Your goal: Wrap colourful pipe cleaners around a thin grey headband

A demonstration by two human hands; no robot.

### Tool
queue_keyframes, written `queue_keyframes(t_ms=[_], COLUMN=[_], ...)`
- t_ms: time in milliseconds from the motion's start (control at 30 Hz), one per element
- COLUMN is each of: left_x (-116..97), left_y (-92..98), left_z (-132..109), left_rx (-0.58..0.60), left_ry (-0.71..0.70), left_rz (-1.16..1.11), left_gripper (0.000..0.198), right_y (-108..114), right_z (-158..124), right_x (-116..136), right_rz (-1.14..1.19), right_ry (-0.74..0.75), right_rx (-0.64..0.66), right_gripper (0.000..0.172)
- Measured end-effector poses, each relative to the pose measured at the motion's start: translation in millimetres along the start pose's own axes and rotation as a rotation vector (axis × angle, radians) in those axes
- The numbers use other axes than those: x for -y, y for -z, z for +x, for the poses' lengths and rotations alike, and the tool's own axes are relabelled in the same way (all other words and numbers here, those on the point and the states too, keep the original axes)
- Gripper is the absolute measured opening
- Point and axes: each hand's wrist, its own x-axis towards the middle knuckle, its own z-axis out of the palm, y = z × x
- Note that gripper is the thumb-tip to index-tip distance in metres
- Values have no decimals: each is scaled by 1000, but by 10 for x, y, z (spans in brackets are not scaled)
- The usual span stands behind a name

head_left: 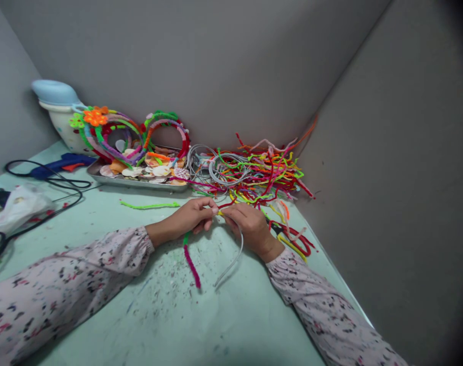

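Observation:
My left hand [193, 217] is closed in a pinch on a pipe-cleaner-covered strip, whose green and magenta end [191, 264] hangs below the palm. Opposite it, my right hand [249, 226] pinches a bit of yellow pipe cleaner [220, 213] between the two hands. From under the right fingers a bare grey wire [236, 259] curves down toward the table. Whether wire and strip are one piece is hidden by the fingers. A lime pipe cleaner [149, 205] lies left of my left hand.
Behind stand a metal tray [140, 184] of shells, wrapped hoops [119, 134], a wire coil [231, 170] and piled pipe cleaners [277, 168]. Scissors [292, 246] lie by my right wrist. At left are a blue glue gun [58, 165], black cord [73, 190], plastic bag [23, 206] and white container [65, 124].

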Motion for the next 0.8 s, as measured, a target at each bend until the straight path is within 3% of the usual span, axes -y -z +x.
queue_keyframes(t_ms=[333, 467, 633, 800], left_x=[33, 37, 37, 42], left_y=[-4, -4, -5, 5], left_z=[17, 23, 24, 23], left_rx=[-91, -124, -127, -118], left_ry=[-7, -2, -8, -20], left_rz=[-69, -86, -111, -105], left_gripper=[21, 24, 24, 21], right_y=[-39, -59, -19, -19], right_z=[47, 57, 106, 119], right_x=[11, 0, 7, -33], right_rz=[148, 440, 868, 1152], right_ry=[-224, -377, -656, -790], right_rx=[-46, 9, 123, 155], right_gripper=[17, 14, 24, 23])
